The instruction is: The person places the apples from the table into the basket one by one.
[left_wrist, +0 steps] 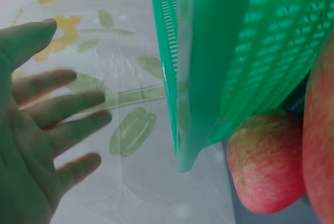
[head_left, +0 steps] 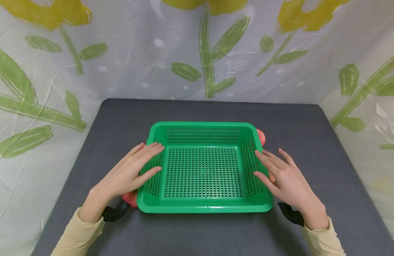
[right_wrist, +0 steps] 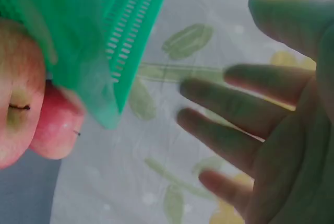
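Note:
A green plastic basket [head_left: 203, 170] with slotted walls and floor stands upright at mid-table, nothing inside it. My left hand [head_left: 129, 170] hovers by its left rim, fingers spread and nearly straight. On the opposite side my right hand [head_left: 286, 177] is held the same way, fingertips overlapping the right rim in the head view. In the left wrist view, a gap shows between the left hand [left_wrist: 52, 109] and the basket wall [left_wrist: 209, 67]. The right wrist view likewise shows the right hand [right_wrist: 261, 119] apart from the basket [right_wrist: 120, 41]. Neither hand holds anything.
Red apples lie outside the basket on both sides: one apple [head_left: 130, 198] at the near left, another apple [head_left: 261, 137] at the far right. More show close to the walls, such as this apple [left_wrist: 267, 161]. A flower-printed sheet [head_left: 136, 53] hangs around the dark grey table [head_left: 203, 234].

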`<state>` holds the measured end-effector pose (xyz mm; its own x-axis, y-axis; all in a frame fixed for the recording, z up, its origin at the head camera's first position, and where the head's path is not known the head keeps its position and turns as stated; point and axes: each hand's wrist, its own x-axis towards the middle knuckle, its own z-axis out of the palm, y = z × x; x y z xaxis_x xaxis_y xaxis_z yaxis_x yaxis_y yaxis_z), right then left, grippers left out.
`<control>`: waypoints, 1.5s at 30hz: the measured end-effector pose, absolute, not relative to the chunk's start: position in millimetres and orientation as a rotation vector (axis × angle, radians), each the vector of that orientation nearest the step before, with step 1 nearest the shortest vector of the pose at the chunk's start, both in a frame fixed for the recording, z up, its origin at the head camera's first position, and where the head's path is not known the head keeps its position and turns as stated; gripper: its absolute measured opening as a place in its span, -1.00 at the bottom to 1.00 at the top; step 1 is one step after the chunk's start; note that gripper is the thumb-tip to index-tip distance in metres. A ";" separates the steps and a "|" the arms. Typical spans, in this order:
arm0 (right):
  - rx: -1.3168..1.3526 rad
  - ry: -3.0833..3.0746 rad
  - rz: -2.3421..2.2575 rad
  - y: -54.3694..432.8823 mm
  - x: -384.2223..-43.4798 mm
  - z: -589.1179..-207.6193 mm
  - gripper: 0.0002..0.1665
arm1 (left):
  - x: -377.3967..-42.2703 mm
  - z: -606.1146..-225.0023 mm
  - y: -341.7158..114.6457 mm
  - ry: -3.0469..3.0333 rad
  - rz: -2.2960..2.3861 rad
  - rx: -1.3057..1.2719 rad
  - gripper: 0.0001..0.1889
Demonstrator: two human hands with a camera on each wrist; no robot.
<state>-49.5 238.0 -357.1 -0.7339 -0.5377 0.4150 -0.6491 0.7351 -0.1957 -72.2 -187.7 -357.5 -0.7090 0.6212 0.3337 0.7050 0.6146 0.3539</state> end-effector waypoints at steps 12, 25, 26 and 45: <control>1.124 -2.503 0.592 216.0 -18.7 -378.1 -0.55 | -36.8 -376.7 -191.9 -2.608 -1.033 -1.031 -0.64; 1.258 -2.572 0.694 203.3 0.9 -409.1 -0.52 | -3.1 -423.1 -228.3 -2.610 -1.364 -0.668 -0.22; 1.261 -2.567 0.702 202.9 1.2 -409.4 -0.54 | -2.3 -428.9 -230.8 -2.642 -1.329 -0.663 -0.18; 1.301 -2.545 0.747 201.1 3.6 -411.1 -0.68 | -6.3 -449.0 -237.6 -2.836 -0.988 -0.397 -0.09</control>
